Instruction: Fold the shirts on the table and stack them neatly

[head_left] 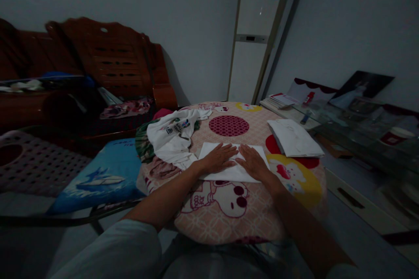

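Observation:
A folded white cloth (209, 150) lies on the round table's pink cartoon-print cover (229, 213). My left hand (220, 158) rests flat on its left half, fingers stretched out. My right hand (253, 162) lies flat on its right half, fingers also extended. The two hands nearly touch at the middle of the cloth. A second folded white cloth (294, 138) sits at the table's right rear. A heap of unfolded clothes (172, 139), white with printed marks and some green, is piled at the table's left edge.
A dark wooden sofa (108, 59) with cluttered items stands at the left. A blue cushion (101, 174) and a perforated plastic stool (29, 163) are beside the table. A tall white air conditioner (258, 30) is in the corner. A glass-topped cabinet (353, 126) holds papers and pictures.

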A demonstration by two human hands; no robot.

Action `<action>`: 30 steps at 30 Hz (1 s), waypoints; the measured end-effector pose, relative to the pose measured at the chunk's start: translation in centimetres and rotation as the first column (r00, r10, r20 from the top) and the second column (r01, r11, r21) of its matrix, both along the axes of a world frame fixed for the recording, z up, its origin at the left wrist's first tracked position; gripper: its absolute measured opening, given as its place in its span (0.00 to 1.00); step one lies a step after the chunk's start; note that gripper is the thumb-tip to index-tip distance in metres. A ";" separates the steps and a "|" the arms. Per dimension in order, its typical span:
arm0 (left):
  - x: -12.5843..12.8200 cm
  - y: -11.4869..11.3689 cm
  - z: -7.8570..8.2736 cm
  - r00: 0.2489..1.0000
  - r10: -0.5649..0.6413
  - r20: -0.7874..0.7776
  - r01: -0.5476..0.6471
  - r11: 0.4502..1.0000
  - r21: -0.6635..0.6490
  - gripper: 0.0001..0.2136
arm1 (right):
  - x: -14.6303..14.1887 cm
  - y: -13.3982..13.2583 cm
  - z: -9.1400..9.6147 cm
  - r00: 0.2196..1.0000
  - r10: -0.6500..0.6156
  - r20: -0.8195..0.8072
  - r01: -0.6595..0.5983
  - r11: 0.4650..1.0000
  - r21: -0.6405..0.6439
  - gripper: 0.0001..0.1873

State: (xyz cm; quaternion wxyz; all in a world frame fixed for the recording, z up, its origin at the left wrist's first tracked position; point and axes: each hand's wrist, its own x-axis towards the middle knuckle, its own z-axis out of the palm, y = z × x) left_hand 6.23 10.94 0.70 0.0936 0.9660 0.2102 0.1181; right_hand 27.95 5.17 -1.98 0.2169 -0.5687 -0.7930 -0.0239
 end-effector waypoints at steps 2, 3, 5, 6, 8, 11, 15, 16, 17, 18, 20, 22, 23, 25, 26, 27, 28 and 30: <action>0.0 0.0 0.0 1.000 0.006 -0.008 -0.006 1.000 0.003 0.27 | 0.0 -0.2 0.4 0.999 0.009 -0.034 -0.006 0.996 0.083 0.33; 0.1 0.0 0.0 1.000 0.006 -0.013 -0.006 1.000 0.002 0.27 | 0.0 -0.2 0.5 0.999 0.012 -0.045 -0.007 0.993 0.117 0.34; 0.1 0.1 0.0 1.000 0.004 -0.015 -0.004 1.000 -0.003 0.27 | 0.0 -0.3 0.4 0.999 0.016 -0.044 -0.011 0.993 0.121 0.34; 0.1 0.1 -0.1 1.000 0.001 -0.011 -0.001 1.000 -0.006 0.27 | 0.0 -0.3 0.2 0.999 0.018 -0.031 -0.016 0.996 0.088 0.34; 0.1 0.0 -0.1 1.000 0.001 0.006 -0.001 1.000 -0.007 0.27 | 0.1 -0.3 -0.4 1.000 0.022 0.003 -0.022 1.000 0.005 0.34; 0.1 -0.1 0.0 1.000 0.004 0.007 -0.004 1.000 -0.012 0.28 | 0.3 -0.2 -1.3 0.999 0.024 0.032 -0.023 0.999 -0.041 0.34; 0.0 -0.2 0.0 1.000 0.002 -0.028 -0.003 1.000 -0.026 0.28 | 0.5 0.0 -1.1 0.999 0.026 -0.021 -0.026 1.000 -0.011 0.35; 0.0 -0.2 0.0 1.000 0.001 -0.029 -0.002 1.000 -0.029 0.28 | 0.6 0.0 -0.8 0.998 0.022 -0.054 -0.021 1.000 0.013 0.34; 0.0 -0.2 -0.1 1.000 -0.001 -0.027 0.000 1.000 -0.031 0.28 | 0.7 0.0 -0.5 0.996 0.012 -0.090 -0.008 0.999 0.050 0.34; 0.0 -0.2 -0.1 1.000 -0.003 -0.021 0.002 0.999 -0.035 0.28 | 0.8 0.0 -0.2 0.992 -0.003 -0.126 0.015 0.995 0.095 0.33; -0.1 0.0 -0.1 1.000 -0.001 0.005 0.001 0.999 -0.052 0.29 | 1.1 0.0 0.2 0.985 -0.042 -0.169 0.071 0.983 0.170 0.34; -0.3 0.4 0.0 0.997 0.035 0.064 -0.030 0.997 -0.077 0.30 | 1.3 -0.1 0.1 0.987 -0.069 -0.147 0.093 0.982 0.163 0.34; -0.5 0.6 0.1 0.993 0.069 0.100 -0.061 0.994 -0.088 0.30 | 1.3 -0.2 -0.1 0.991 -0.069 -0.114 0.083 0.988 0.129 0.34; -0.8 1.0 0.1 0.979 0.145 0.145 -0.131 0.986 -0.102 0.30 | 1.3 -0.4 -0.6 0.998 -0.052 -0.035 0.053 0.997 0.048 0.34; -1.0 1.2 0.1 0.976 0.171 0.137 -0.157 0.982 -0.104 0.30 | 1.2 -0.5 -0.8 0.999 -0.048 -0.003 0.048 0.999 0.021 0.34; -1.2 1.3 0.0 0.977 0.185 0.108 -0.175 0.980 -0.099 0.30 | 1.1 -0.5 -0.9 0.998 -0.053 0.020 0.052 0.999 0.005 0.34; -1.3 1.3 -0.2 0.980 0.189 0.065 -0.183 0.979 -0.089 0.31 | 1.0 -0.6 -1.0 0.997 -0.064 0.033 0.064 0.998 0.000 0.34; -1.4 1.2 -0.5 0.982 0.187 -0.021 -0.188 0.981 -0.053 0.31 | 0.9 -0.6 -0.9 0.996 -0.080 0.041 0.081 0.997 -0.004 0.34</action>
